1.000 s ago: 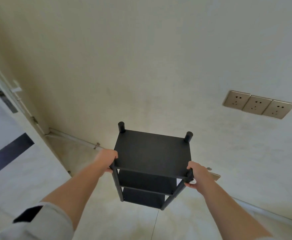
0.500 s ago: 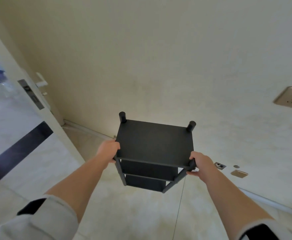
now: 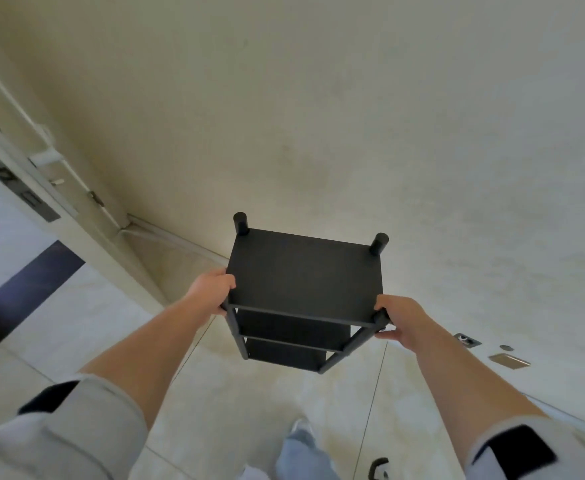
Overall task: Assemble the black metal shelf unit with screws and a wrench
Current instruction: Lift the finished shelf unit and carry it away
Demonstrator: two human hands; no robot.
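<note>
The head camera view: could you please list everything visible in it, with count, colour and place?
shelf unit: one, black, three tiers, upright near the wall, held at its near corners
wall: one, cream, behind the shelf
door: one, white, far left
floor: pale tiles, dark band at left
floor plates: a few, metallic, right by the wall
dark object: one, bottom edge, unclear
left hand: grips the near left post
right hand: grips the near right post
sleeves: two, light with black patches
</note>
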